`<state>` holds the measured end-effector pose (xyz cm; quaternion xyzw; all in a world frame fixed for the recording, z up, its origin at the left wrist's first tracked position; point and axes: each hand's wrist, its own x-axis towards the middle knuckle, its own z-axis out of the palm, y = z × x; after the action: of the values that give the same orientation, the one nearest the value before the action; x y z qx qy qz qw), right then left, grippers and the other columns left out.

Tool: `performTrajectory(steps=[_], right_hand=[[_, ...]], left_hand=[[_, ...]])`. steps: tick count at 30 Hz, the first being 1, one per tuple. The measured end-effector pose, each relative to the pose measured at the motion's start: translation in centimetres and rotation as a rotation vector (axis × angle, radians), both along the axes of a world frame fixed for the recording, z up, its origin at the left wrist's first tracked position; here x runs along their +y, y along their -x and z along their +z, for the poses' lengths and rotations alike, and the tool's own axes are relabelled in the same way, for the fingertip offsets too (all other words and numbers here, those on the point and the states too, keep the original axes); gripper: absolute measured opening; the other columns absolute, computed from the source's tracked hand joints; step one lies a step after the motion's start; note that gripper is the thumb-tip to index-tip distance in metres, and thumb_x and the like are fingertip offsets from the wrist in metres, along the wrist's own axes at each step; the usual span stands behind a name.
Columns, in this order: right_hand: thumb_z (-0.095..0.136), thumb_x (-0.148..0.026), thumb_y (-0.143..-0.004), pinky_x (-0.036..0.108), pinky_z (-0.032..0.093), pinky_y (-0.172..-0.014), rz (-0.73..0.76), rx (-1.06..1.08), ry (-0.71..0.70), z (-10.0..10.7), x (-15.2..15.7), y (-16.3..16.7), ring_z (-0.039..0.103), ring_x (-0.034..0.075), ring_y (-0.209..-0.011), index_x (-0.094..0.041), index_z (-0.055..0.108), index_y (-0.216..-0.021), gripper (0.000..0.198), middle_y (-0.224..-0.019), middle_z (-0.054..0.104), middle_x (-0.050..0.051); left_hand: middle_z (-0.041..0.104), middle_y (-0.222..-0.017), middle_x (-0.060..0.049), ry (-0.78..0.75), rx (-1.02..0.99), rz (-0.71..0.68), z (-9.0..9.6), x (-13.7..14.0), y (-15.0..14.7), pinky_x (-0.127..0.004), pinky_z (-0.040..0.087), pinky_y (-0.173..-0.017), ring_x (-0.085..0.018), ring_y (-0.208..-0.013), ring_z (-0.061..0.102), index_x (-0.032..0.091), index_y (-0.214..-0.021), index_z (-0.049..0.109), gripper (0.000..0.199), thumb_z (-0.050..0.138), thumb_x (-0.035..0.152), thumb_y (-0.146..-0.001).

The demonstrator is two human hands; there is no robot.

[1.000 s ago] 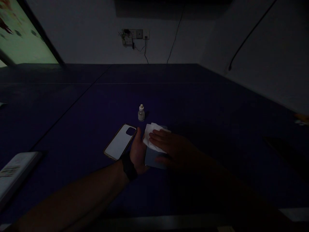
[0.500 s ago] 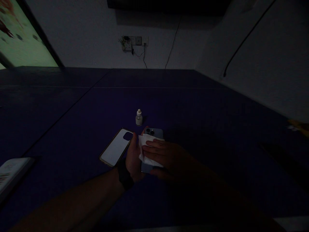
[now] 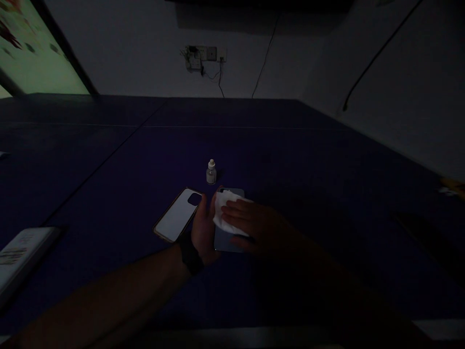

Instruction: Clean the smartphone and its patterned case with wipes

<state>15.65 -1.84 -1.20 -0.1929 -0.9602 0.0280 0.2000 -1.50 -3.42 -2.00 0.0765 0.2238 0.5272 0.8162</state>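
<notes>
A blue-grey smartphone (image 3: 225, 242) lies back side up in my left hand (image 3: 204, 232), which grips it along its left edge. My right hand (image 3: 250, 220) presses a white tissue (image 3: 227, 220) against the phone's back with its fingers laid over it. The tissue covers most of the phone's camera area. Just left of my left hand, a phone case (image 3: 176, 218) with a pale back, a dark rim and a camera cutout rests on the dark blue surface. A small clear bottle (image 3: 211, 174) with a white cap stands upright beyond the phone.
A white box (image 3: 25, 247) with printing sits at the left edge. The dark blue tabletop (image 3: 276, 155) runs back to a wall with sockets (image 3: 205, 54) and hanging cables. At the far right lies a yellowish item (image 3: 452, 186), too dim to name.
My right hand has slid the tissue up the phone's back, over the camera lenses, baring more of the lower part. The whole view has shifted slightly.
</notes>
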Motion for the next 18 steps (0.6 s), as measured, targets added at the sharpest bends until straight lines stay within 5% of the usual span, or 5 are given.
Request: performTrajectory(steps=[2, 7, 11, 18], right_hand=[[0.055, -0.041, -0.103, 0.05, 0.045, -0.119, 0.103, 0.01, 0.019, -0.12, -0.16, 0.28, 0.056, 0.029, -0.141, -0.006, 0.062, -0.139, 0.05, -0.145, 0.064, 0.02], [0.056, -0.037, -0.103, 0.053, 0.048, -0.117, -0.062, 0.012, 0.001, 0.25, -0.21, -0.02, 0.056, 0.033, -0.14, -0.003, 0.063, -0.138, 0.049, -0.144, 0.063, 0.023], [0.056, -0.042, -0.103, 0.048, 0.046, -0.119, 0.073, -0.016, 0.018, 0.43, -0.38, -0.02, 0.056, 0.03, -0.141, -0.004, 0.065, -0.136, 0.05, -0.144, 0.063, 0.022], [0.051, -0.038, -0.106, 0.045, 0.049, -0.116, -0.032, 0.016, -0.012, 0.46, -0.43, 0.06, 0.062, 0.028, -0.135, -0.005, 0.069, -0.128, 0.044, -0.138, 0.069, 0.02]], left_hand=[[0.072, -0.122, -0.013, 0.024, -0.009, -0.007, 0.04, 0.0, 0.01, -0.041, 0.051, -0.1, -0.027, -0.11, 0.071, 0.021, -0.156, 0.043, 0.064, 0.023, 0.058, -0.107], [0.071, -0.124, -0.012, 0.002, -0.005, -0.013, -0.32, 0.13, 0.08, -0.042, 0.05, -0.104, -0.027, -0.113, 0.07, 0.024, -0.154, 0.046, 0.063, 0.03, 0.06, -0.105], [0.072, -0.124, -0.013, 0.004, -0.003, -0.02, -0.72, 0.27, 0.06, -0.041, 0.05, -0.104, -0.027, -0.113, 0.07, 0.021, -0.152, 0.049, 0.064, 0.03, 0.06, -0.105], [0.072, -0.123, -0.01, 0.006, -0.018, 0.001, -0.65, 0.34, 0.11, -0.042, 0.05, -0.104, -0.027, -0.115, 0.069, 0.025, -0.155, 0.046, 0.061, 0.028, 0.058, -0.106]])
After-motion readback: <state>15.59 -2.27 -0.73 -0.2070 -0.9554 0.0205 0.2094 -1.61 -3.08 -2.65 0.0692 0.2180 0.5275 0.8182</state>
